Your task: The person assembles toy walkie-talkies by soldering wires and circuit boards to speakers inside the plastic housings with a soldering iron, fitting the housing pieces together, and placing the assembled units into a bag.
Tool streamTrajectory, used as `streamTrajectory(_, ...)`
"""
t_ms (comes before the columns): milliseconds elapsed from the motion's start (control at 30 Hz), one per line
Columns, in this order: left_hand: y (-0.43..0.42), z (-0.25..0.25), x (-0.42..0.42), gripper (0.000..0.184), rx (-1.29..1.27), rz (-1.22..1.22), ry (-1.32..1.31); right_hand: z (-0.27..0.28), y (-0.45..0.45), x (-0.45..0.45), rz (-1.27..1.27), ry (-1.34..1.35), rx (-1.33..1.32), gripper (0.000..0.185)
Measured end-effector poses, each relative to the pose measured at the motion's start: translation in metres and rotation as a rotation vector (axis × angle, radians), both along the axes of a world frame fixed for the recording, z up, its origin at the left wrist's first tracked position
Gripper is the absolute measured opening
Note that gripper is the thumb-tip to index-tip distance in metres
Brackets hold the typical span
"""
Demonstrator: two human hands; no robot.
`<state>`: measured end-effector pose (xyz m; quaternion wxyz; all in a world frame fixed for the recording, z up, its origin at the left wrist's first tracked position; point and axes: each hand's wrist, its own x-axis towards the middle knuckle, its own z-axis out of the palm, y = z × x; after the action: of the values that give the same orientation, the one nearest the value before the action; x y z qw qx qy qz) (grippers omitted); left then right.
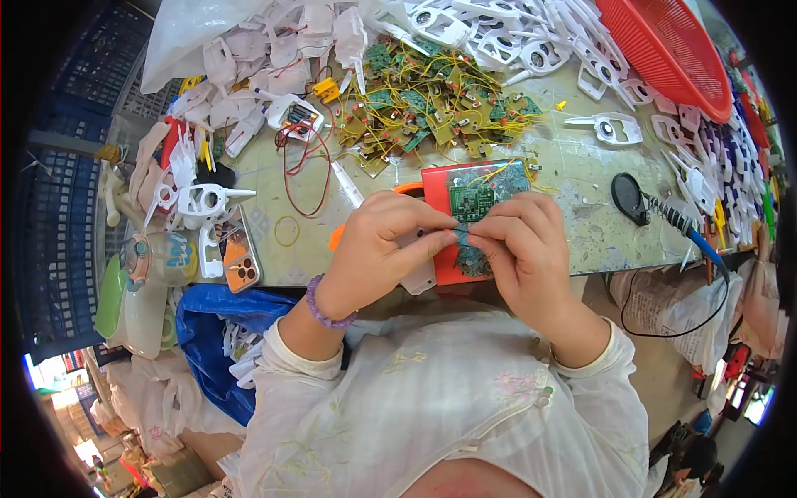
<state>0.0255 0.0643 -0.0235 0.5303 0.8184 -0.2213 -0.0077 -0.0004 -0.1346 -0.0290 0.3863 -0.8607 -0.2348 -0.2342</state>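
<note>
My left hand (388, 241) is pinched at the near side of a red board (436, 187), its fingertips on a small dark piece too small to name. My right hand (523, 247) meets it from the other side, thumb and fingers closed on the same spot. Just beyond the fingertips lies a green circuit board (471, 202) with yellow wires, on a grey, scratched patch of the red board. Part of a white plastic piece (419, 278) shows below my left hand.
Behind is a heap of circuit boards (440, 104) with yellow wires. White plastic casings (573, 41) and a red basket (668, 50) stand at the back right. A soldering iron (701, 241) rests in its holder at right; a phone (241, 253) lies left.
</note>
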Motion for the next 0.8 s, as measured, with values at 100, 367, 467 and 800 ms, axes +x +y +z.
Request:
streamTrajectory(100, -0.001, 0.000, 0.000, 0.012, -0.004, -0.024, -0.045, 0.000, 0.002, 0.003, 0.020, -0.040, -0.039, 0.019)
streamTrajectory(367, 0.002, 0.002, -0.001, 0.012, 0.078, -0.008, -0.100, 0.004, -0.006, 0.013, 0.066, -0.025, -0.110, 0.019)
streamTrajectory(467, 0.001, 0.003, -0.001, 0.014, 0.201, -0.004, -0.263, 0.005, -0.008, 0.019, -0.065, 0.024, -0.125, 0.021)
streamTrajectory(800, -0.009, -0.003, -0.001, 0.019, 0.262, -0.071, -0.465, 0.013, -0.025, 0.037, 0.182, 0.083, -0.273, 0.032)
